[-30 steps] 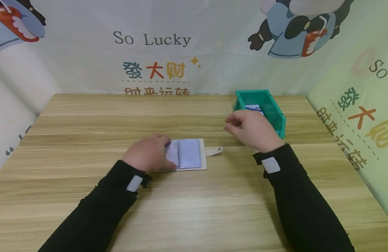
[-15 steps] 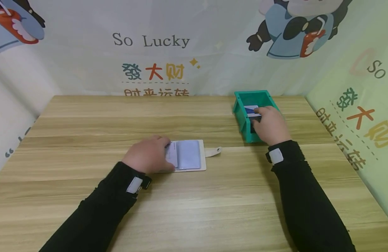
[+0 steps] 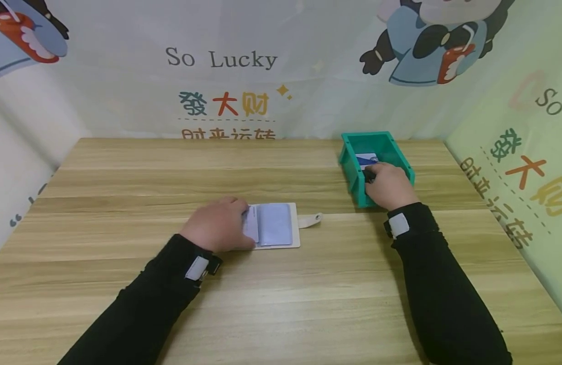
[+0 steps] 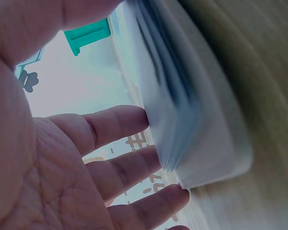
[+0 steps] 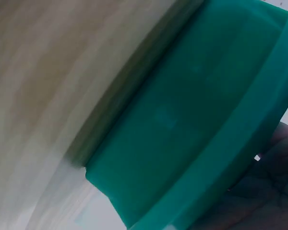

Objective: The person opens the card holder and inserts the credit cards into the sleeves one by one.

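Note:
A small card holder (image 3: 275, 224) with clear sleeves lies open on the wooden table, its white snap strap (image 3: 310, 219) pointing right. My left hand (image 3: 217, 223) grips its left side, thumb at the near edge and fingers at the far edge. In the left wrist view the fingertips touch the end of the sleeve stack (image 4: 170, 110). My right hand (image 3: 390, 186) reaches into a green bin (image 3: 353, 175), fingers bent at a dark flat piece (image 3: 369, 176); whether they pinch it, I cannot tell. Blue-and-white cards (image 3: 365, 159) lie farther back in the bin.
The bin stands at the back right of the table (image 3: 281, 299), close to a printed backdrop (image 3: 308, 101). In the right wrist view the bin's green side wall (image 5: 182, 120) fills much of the picture and hides most of the right hand.
My right hand has moved right from beside the bin and down into it, and its fingers have drawn together at the dark piece. The left hand and card holder stay put.

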A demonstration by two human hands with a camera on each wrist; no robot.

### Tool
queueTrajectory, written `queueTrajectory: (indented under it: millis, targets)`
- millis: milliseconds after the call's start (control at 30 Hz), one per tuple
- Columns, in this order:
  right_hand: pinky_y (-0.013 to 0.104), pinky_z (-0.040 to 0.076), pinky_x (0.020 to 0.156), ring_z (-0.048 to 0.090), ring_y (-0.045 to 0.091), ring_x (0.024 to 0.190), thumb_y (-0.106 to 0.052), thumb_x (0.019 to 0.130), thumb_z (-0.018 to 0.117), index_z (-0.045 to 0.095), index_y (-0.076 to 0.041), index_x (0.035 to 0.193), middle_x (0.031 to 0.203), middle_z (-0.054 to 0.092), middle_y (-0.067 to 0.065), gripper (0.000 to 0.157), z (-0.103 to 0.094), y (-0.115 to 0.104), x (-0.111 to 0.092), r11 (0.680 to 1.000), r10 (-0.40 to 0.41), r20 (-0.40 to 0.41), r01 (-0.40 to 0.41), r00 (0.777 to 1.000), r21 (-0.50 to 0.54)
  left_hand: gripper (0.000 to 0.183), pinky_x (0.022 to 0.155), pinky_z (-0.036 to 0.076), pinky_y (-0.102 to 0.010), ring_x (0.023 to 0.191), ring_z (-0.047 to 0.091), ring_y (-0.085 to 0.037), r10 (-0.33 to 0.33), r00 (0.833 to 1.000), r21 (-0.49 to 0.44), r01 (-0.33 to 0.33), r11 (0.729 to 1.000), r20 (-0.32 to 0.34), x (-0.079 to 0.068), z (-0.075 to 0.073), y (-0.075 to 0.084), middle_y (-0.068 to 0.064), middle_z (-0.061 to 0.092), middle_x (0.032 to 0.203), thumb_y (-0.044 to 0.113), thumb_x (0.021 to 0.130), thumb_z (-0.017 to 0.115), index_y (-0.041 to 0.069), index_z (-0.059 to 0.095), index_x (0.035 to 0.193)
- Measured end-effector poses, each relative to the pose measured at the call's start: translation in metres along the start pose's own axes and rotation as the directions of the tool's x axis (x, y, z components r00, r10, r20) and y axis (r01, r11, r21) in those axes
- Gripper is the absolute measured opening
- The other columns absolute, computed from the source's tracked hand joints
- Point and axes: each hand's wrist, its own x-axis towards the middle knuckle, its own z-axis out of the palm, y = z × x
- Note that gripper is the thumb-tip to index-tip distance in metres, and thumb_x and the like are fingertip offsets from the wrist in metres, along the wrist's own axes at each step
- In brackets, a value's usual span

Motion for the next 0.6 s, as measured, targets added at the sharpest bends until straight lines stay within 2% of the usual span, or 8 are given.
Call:
queueTrajectory:
  millis: [167, 333, 600]
  targets:
    - [0.053, 0.042, 0.086, 0.048, 0.042, 0.099, -0.009, 0.087, 0.047, 0.051, 0.002, 0.13, 0.125, 0.051, 0.025, 0.044, -0.0007, -0.0008, 0.0008, 0.998, 0.061, 0.066, -0.062, 0.996, 0.006, 0.07, 0.062, 0.046, -0.037, 0.076, 0.05, -0.022, -0.004, 1.0, 0.005, 0.004, 1.0, -0.001, 0.0009, 0.0016, 0.0009, -0.006, 0.056, 0.098, 0.045, 0.064, 0.077, 0.005, 0.056, 0.118]
    - [0.057, 0.037, 0.091, 0.04, 0.048, 0.105, -0.003, 0.088, 0.04, 0.046, -0.002, 0.136, 0.131, 0.046, 0.026, 0.048, 0.0006, -0.0025, 0.0014, 0.995, 0.101, 0.129, -0.101, 0.986, -0.012, 0.069, 0.062, 0.046, -0.037, 0.075, 0.05, -0.022, -0.003, 1.0, 0.003, 0.003, 1.0, -0.007, 0.001, 0.0017, 0.0014, -0.005, 0.056, 0.096, 0.044, 0.064, 0.077, 0.005, 0.056, 0.116]
    - [0.061, 0.036, 0.093, 0.038, 0.051, 0.106, -0.002, 0.091, 0.038, 0.045, -0.003, 0.137, 0.131, 0.044, 0.028, 0.046, 0.0019, -0.0068, 0.0003, 0.992, 0.121, 0.119, -0.116, 0.985, -0.047, 0.069, 0.062, 0.045, -0.037, 0.075, 0.049, -0.022, -0.006, 1.0, 0.013, 0.006, 1.0, -0.002, 0.0008, 0.0026, 0.0009, -0.005, 0.055, 0.095, 0.045, 0.064, 0.077, 0.005, 0.056, 0.116]
